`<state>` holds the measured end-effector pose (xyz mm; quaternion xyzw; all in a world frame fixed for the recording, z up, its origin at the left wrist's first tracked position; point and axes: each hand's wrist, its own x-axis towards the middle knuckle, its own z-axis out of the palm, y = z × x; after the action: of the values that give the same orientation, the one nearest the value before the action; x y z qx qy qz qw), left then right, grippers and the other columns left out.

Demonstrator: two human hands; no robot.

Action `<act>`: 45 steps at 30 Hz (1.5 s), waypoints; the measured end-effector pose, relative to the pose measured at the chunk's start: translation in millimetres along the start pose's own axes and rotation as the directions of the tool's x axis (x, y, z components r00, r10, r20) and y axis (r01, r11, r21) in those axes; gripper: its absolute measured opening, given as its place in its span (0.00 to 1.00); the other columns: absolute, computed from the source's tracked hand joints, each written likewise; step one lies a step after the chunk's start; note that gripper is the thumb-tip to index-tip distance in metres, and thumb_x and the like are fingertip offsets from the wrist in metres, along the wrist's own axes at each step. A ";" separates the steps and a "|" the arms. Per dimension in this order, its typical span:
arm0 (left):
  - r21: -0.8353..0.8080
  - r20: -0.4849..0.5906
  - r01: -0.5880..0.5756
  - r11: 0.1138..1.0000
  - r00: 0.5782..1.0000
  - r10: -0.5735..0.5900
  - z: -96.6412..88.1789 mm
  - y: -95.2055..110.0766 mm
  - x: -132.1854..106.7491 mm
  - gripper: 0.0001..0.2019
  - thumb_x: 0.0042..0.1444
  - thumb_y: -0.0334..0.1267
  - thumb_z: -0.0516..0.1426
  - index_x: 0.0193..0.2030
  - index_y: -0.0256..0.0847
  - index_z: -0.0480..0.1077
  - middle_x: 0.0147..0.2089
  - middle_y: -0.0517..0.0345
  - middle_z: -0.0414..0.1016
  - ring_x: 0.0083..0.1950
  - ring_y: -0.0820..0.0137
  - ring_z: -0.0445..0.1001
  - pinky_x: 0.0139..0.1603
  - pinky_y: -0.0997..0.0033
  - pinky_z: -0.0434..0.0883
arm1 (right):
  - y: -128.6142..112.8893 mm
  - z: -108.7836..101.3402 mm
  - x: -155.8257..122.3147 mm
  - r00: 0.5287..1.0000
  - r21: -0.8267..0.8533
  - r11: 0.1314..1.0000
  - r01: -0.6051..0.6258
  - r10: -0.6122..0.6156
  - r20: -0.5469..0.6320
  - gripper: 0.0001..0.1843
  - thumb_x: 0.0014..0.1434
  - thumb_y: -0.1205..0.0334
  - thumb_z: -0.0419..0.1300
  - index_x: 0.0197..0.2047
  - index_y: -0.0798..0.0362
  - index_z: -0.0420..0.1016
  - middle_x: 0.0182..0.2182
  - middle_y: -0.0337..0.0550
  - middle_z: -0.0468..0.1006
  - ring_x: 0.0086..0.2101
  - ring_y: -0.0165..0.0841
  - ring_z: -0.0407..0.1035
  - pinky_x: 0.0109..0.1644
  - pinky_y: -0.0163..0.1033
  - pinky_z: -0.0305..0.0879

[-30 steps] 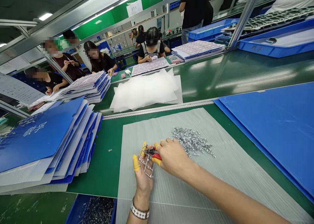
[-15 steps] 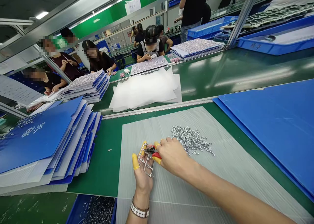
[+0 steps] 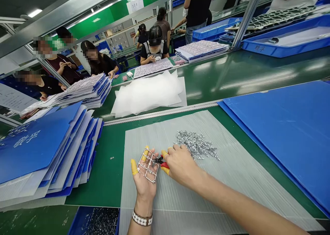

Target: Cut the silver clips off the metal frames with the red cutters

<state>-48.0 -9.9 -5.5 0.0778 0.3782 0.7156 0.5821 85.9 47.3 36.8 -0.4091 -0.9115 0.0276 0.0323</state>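
Note:
On the upturned palm of my left hand (image 3: 144,190) rests a small silvery sprue frame (image 3: 150,164) with thin crossbars and little twisted parts on it. Yellow cots cover some fingertips of both hands. My right hand (image 3: 182,164) is wrapped round red-handled side cutters (image 3: 164,164), whose dark jaws reach the frame's right side; whether they bite on a part is too small to tell. Beyond my right hand a pile of small silvery twisted parts (image 3: 197,144) lies on a translucent sheet (image 3: 185,197).
Stacked blue and white sheets (image 3: 51,142) stand at left, a large blue board (image 3: 281,132) at right. White sheets (image 3: 149,94) lie on the green line ahead. Below the bench edge a blue bin (image 3: 77,221) holds scraps. Several people work across the line.
My left hand has shifted slightly left and turned flatter, so the frame faces up more fully. The cutters have moved from the frame's upper part to its right side.

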 end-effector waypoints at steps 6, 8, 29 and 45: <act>0.027 -0.018 -0.028 0.999 0.999 0.029 0.6 -2.5 -2.5 0.30 0.56 0.60 0.46 0.52 0.39 0.71 0.55 0.43 0.72 0.52 0.58 0.72 0.42 0.67 0.71 | -4.8 -2.9 -0.8 1.000 -0.025 1.000 0.000 0.000 0.008 0.14 0.57 0.52 0.59 0.35 0.56 0.74 0.31 0.50 0.75 0.36 0.45 0.68 0.38 0.46 0.57; 0.041 -0.029 -0.031 0.999 0.999 0.032 0.6 -3.3 -3.0 0.30 0.56 0.60 0.46 0.52 0.39 0.72 0.55 0.43 0.72 0.52 0.59 0.73 0.41 0.68 0.71 | -5.3 -1.2 -1.2 1.000 -0.033 0.999 0.005 -0.005 0.009 0.13 0.58 0.53 0.58 0.35 0.56 0.74 0.31 0.50 0.75 0.35 0.44 0.69 0.38 0.45 0.57; 0.131 -0.066 -0.159 0.979 0.983 0.169 4.6 -3.5 -1.4 0.30 0.54 0.62 0.49 0.51 0.40 0.72 0.55 0.46 0.72 0.52 0.62 0.71 0.39 0.72 0.70 | -21.3 -11.9 -6.8 0.996 0.028 0.997 0.066 -0.068 0.058 0.12 0.56 0.54 0.59 0.37 0.55 0.75 0.32 0.50 0.76 0.36 0.44 0.67 0.39 0.45 0.56; 0.069 -0.075 -0.287 0.956 0.954 0.291 2.7 -1.0 -0.2 0.23 0.56 0.50 0.51 0.57 0.47 0.66 0.58 0.50 0.68 0.58 0.59 0.67 0.52 0.59 0.68 | -11.9 -3.8 -7.7 0.995 0.370 0.928 -0.047 0.012 0.095 0.09 0.55 0.58 0.58 0.35 0.55 0.71 0.31 0.48 0.74 0.34 0.40 0.68 0.36 0.40 0.58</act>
<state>-45.7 -8.8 -4.2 0.1187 0.4071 0.7846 0.4523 82.4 33.7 41.3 -0.4074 -0.8842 0.2186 0.0672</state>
